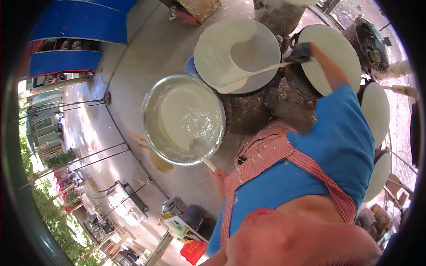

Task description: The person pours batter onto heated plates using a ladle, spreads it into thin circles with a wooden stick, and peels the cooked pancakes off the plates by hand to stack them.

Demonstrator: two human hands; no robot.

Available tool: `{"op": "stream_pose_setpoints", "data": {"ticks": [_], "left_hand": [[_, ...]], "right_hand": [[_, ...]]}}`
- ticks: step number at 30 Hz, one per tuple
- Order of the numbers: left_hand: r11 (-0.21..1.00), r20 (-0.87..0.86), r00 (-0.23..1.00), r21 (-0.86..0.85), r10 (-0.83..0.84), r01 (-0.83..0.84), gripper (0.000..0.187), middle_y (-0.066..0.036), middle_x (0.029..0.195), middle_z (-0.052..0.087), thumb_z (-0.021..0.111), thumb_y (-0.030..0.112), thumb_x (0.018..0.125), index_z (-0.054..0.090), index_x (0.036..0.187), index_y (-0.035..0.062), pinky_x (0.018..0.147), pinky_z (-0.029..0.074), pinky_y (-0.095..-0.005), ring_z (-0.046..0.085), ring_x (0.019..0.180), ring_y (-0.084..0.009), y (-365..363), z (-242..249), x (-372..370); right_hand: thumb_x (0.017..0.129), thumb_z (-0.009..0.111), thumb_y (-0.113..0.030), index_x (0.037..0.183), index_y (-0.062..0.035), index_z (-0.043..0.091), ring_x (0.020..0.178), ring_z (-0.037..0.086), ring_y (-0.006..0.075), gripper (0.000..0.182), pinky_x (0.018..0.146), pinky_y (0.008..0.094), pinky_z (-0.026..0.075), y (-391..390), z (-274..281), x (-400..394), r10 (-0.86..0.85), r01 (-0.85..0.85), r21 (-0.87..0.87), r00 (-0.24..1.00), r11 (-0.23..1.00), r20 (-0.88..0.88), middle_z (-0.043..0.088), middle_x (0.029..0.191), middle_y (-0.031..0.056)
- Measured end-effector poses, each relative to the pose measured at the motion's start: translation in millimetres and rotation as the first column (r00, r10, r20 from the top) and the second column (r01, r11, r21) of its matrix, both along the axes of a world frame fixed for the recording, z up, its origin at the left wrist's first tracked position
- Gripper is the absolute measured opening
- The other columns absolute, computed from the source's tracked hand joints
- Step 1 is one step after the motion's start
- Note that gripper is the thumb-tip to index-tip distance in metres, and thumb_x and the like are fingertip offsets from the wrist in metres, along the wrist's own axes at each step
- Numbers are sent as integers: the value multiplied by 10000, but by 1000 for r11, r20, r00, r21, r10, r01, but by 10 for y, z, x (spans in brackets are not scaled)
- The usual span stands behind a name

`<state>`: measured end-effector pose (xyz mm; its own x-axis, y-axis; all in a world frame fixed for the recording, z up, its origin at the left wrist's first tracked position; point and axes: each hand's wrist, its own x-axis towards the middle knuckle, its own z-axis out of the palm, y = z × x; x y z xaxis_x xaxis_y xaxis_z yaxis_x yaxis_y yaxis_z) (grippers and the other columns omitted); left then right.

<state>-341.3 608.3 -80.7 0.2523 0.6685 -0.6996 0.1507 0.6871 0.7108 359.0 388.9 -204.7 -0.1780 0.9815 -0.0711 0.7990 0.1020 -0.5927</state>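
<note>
My left hand (218,179) is closed around the light handle of a ladle (199,147). The ladle's bowl rests at the near rim of a wide metal basin (147,133) holding pale, wet batter (184,113). Off to the right, my right hand (300,53), in a dark glove, grips a long wooden batter spreader (262,71). The spreader's far end lies in batter on a round griddle (267,79). Pale batter (213,48) coats much of that griddle, leaving a greyish round patch and a bare lower-right side.
More round griddles bearing pale sheets (330,57) stand along the right, one directly beside my right hand. A dark fan-like object (367,44) is beyond them. Blue cabinets (80,22) line the upper left. A red bag (193,252) lies low in the view.
</note>
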Motion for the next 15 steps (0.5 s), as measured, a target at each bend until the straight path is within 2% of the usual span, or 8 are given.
{"op": "stream_pose_setpoints", "data": {"ticks": [2, 5, 7, 9, 11, 12, 14, 15], "left_hand": [[965, 98, 989, -251, 109, -81, 414, 10, 533, 314, 466, 17, 757, 311, 1112, 163, 326, 279, -203, 339, 384, -79, 240, 27, -57], [938, 55, 998, -345, 32, -12, 341, 15, 516, 291, 454, 19, 758, 323, 1027, 180, 295, 240, -200, 293, 348, -77, 627, -288, -333], [964, 74, 996, -255, -59, 76, 324, 21, 504, 271, 448, 18, 757, 326, 994, 202, 275, 213, -191, 271, 334, -70, 757, -189, -358], [948, 62, 997, -311, -52, 69, 318, 26, 507, 271, 439, 16, 756, 327, 988, 202, 269, 209, -188, 272, 337, -67, 929, -108, -389], [932, 148, 987, -345, -66, 114, 315, 28, 507, 272, 443, 17, 757, 327, 987, 199, 270, 209, -188, 269, 336, -68, 1131, -197, -485], [914, 203, 977, -380, -66, 140, 313, 29, 508, 273, 446, 18, 757, 328, 985, 197, 270, 209, -188, 267, 336, -69, 1133, -231, -544], [933, 177, 980, -328, -95, 150, 305, 32, 506, 269, 443, 24, 766, 328, 990, 197, 267, 206, -189, 259, 334, -65, 1066, -37, -526], [900, 258, 963, -401, -71, 174, 311, 32, 504, 266, 447, 30, 771, 328, 1000, 204, 265, 207, -189, 258, 331, -64, 1080, -49, -618]], "right_hand": [[731, 572, -149, 738, -67, 585, 651, 526, 208, 84, 588, 341, 448, -551, 832, -675, -164, 154, -224, 986, 962, -27, 594, 770, 68], [747, 546, -176, 773, -71, 586, 658, 540, 232, 116, 604, 355, 451, -930, 1412, -1981, -392, 342, -375, 917, 862, -66, 597, 758, 86], [757, 528, -194, 797, -74, 588, 663, 549, 248, 140, 615, 365, 452, -843, 1468, -2917, -569, 499, -401, 819, 768, -72, 598, 750, 98], [768, 511, -212, 820, -77, 589, 667, 559, 264, 165, 625, 375, 454, -620, 1223, -3654, -755, 708, -303, 653, 638, -66, 599, 741, 110], [778, 494, -230, 844, -79, 590, 672, 568, 280, 191, 636, 385, 456, 14, 787, -4232, -913, 914, -27, 404, 406, -61, 601, 733, 122], [783, 485, -239, 855, -81, 591, 675, 572, 288, 204, 641, 390, 457, 408, 634, -4403, -949, 947, 121, 308, 298, -68, 602, 729, 128], [794, 468, -257, 879, -83, 592, 679, 582, 304, 230, 652, 399, 458, 892, 589, -4561, -964, 940, 252, 256, 231, -71, 603, 721, 140], [794, 468, -257, 879, -83, 592, 679, 582, 304, 230, 652, 399, 458, 859, 650, -4654, -966, 945, 252, 238, 208, -97, 603, 721, 140]]}}
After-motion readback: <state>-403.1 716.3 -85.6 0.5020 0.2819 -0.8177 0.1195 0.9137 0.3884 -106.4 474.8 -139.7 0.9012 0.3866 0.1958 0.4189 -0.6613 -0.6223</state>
